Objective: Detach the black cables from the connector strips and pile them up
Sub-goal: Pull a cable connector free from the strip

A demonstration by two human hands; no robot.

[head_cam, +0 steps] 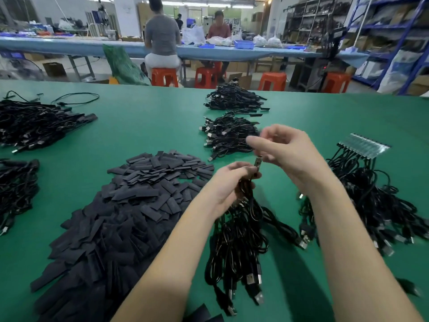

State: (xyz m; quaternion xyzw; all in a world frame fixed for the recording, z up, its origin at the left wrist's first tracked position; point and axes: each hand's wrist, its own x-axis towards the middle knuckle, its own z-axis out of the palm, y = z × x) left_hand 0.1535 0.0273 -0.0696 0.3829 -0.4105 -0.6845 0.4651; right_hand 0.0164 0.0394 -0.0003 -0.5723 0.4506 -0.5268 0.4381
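At frame centre, the left hand (pixel 228 182) grips a cable bundle (pixel 239 231) hanging toward the desk (pixel 144 126); directly above, right hand (pixel 282 147) fingers pinch the upright connector strip (pixel 258 162) (blurred).

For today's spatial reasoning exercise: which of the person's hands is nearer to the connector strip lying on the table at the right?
Right. The right hand is raised just left of the connector strip. The left hand grips a cable bundle lower down and farther left.

Beyond the green table (pixel 139 117), orange stools (pixel 164 76) line a long blue workbench (pixel 69 46); shelving (pixel 383 31) stands right.
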